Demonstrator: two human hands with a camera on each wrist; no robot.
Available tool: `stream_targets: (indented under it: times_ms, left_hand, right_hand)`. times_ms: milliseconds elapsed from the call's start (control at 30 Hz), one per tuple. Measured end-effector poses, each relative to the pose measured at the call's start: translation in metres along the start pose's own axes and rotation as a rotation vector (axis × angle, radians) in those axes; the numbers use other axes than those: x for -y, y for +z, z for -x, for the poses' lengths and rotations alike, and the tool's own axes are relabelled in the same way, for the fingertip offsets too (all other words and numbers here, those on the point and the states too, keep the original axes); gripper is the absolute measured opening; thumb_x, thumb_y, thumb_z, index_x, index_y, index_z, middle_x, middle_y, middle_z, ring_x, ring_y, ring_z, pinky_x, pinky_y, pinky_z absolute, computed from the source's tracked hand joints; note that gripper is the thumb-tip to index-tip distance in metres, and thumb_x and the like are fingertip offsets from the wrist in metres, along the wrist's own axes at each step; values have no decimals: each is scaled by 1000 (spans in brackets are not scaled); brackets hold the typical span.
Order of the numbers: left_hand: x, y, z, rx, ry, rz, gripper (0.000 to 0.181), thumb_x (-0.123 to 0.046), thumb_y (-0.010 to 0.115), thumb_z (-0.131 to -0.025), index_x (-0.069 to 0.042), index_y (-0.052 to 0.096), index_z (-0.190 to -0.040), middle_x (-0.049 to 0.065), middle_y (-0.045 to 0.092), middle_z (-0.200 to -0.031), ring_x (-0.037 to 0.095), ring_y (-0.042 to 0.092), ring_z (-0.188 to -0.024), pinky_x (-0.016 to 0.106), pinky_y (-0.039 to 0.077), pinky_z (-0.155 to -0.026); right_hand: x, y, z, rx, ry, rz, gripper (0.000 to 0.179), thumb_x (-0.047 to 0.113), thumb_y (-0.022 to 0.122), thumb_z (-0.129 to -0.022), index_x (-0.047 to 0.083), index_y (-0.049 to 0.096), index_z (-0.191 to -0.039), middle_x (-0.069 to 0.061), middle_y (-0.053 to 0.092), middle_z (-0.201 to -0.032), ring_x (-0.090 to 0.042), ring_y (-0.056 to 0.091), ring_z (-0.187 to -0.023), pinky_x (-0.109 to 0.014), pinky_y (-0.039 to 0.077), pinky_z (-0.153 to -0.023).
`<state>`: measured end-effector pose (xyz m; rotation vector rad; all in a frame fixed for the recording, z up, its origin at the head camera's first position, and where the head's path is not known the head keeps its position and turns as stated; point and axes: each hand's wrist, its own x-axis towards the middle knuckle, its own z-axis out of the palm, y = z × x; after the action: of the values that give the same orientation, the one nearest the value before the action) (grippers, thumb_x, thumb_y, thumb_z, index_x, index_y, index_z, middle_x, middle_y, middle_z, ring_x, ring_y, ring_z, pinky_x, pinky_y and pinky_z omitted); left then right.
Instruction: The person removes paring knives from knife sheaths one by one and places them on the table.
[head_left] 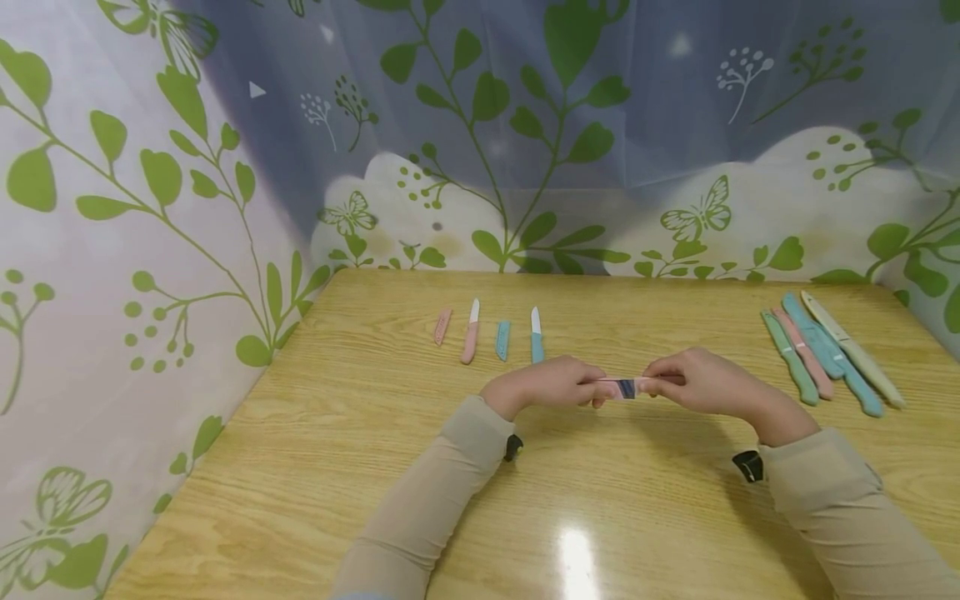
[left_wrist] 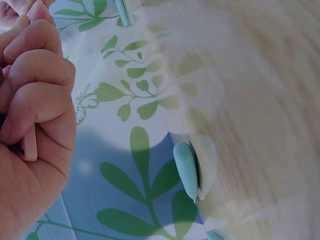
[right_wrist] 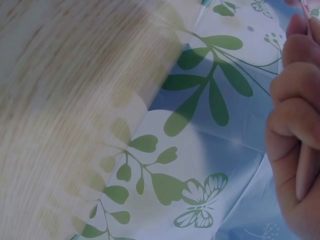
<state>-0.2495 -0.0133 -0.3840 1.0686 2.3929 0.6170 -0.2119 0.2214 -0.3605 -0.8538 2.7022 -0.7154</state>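
Both hands meet over the middle of the table, holding a pink knife (head_left: 626,388) level between them. The right hand (head_left: 705,383) grips its pink handle (right_wrist: 305,172), whose rounded end shows below the curled fingers in the right wrist view. My left hand (head_left: 543,386) has its fingers curled round the other end, where a flat pink piece like a sheath (left_wrist: 31,142) sticks out of the palm. A short dark, shiny stretch shows between the hands. Just beyond the left hand lies a blue-handled knife (head_left: 536,335), its blade bare and its handle end overlapped by the hand.
Left of the blue-handled knife lie a blue sheath (head_left: 502,340), a bare pink-handled knife (head_left: 470,332) and a pink sheath (head_left: 443,327). At the right, green (head_left: 789,357), pink (head_left: 804,354), wide blue (head_left: 817,337) and long cream (head_left: 853,348) knives lie side by side. Patterned cloth borders the wooden table (head_left: 360,467).
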Motion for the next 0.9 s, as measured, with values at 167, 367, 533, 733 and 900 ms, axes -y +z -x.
stream_targets:
  times_ms: [167,367,533,733,900]
  left_hand:
    - [0,0,0,4,-6,-2,36,-40,40,-104,-14,63,-94,-2,51,-76,8,39,-62,20,36,-59]
    - [1,0,0,10,-13,-1,37,-41,39,-104,-14,63,-95,-2,52,-77,9,39,-62,20,36,-59]
    - [0,-1,1,8,-14,2,37,-41,39,-104,-14,63,-95,-2,52,-77,9,40,-62,21,36,-59]
    - [0,-1,2,13,-15,2,36,-41,39,-104,-14,63,-96,-2,51,-77,8,38,-62,21,36,-59]
    - [0,-1,2,13,-16,-2,36,-41,39,-104,-15,63,-95,-2,52,-77,8,38,-62,21,36,-59]
  right_hand:
    - [1,-1,1,-1,4,-1,28,30,55,-100,7,72,-101,-1,65,-79,-7,41,-56,-26,39,-57]
    - [3,-3,1,-7,-2,-4,28,28,55,-100,7,72,-99,-1,66,-79,-6,41,-55,-26,39,-57]
    - [2,-2,1,-10,-3,-1,27,28,55,-100,7,72,-99,-1,66,-79,-6,40,-55,-26,39,-56]
    - [2,-3,2,-10,-16,-5,27,27,55,-100,6,72,-100,0,65,-78,-5,37,-53,-25,37,-54]
    - [2,-3,2,-11,-7,-5,26,26,56,-100,7,72,-100,0,65,-78,-5,37,-52,-25,37,-54]
